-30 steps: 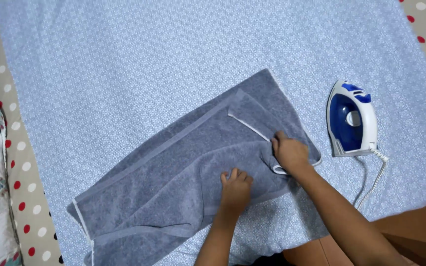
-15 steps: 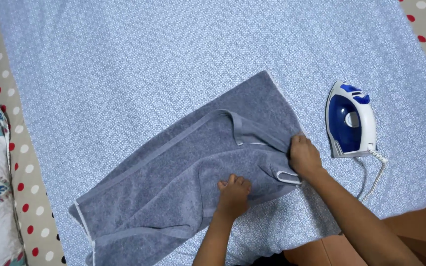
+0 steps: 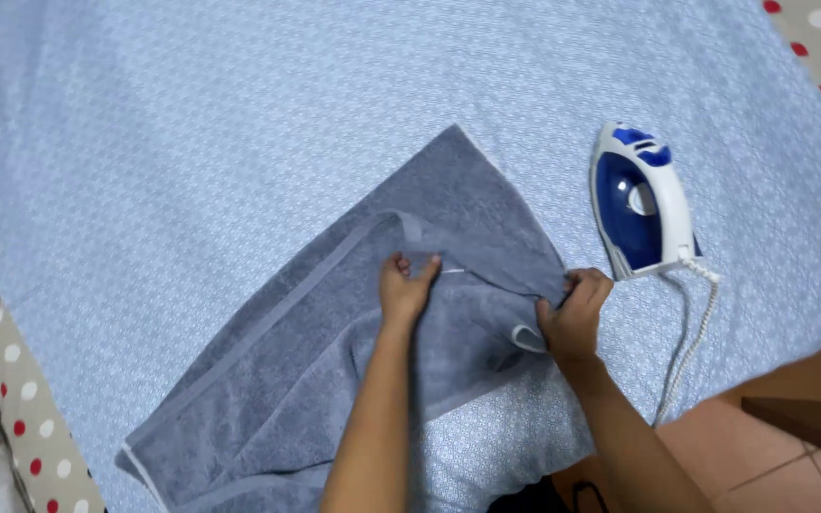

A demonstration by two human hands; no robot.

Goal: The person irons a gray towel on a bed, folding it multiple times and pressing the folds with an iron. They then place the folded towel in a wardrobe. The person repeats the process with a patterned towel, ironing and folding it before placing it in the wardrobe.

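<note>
Two hands work one grey towel [image 3: 334, 380] in the single head view, on a pale blue patterned sheet [image 3: 192, 142].

Head view. The towel lies slantwise, its far corner pointing away from the person and its long body running down toward the lower left; part of it is doubled over itself under the hands. The left hand [image 3: 405, 290] rests palm-down near the towel's middle, fingers [image 3: 415, 268] close together and pressed flat on a folded edge, a pale hem strip just beside the fingertips. The right hand [image 3: 574, 318] is at the towel's right edge, fingers curled and pinching the cloth there; whether thumb and forefinger fully meet cannot be told. A small pale hanging loop [image 3: 527, 337] sits just inside that hand, touching the towel.

Beyond the right fingers, near but apart from the towel, a blue and white iron [image 3: 640, 199] is set on the sheet, its cord [image 3: 691, 328] trailing down beside the right forearm. To the far left of the left fingers, well apart, a spotted cloth [image 3: 11, 380] borders the sheet.

Handling, by judgement: the towel looks soft, limp and light, thick terry that holds no shape and will sag where unsupported. It should not slip. Best hold appears to be the hemmed edges and corners, pinched, with a flat palm to keep a fold in place.
</note>
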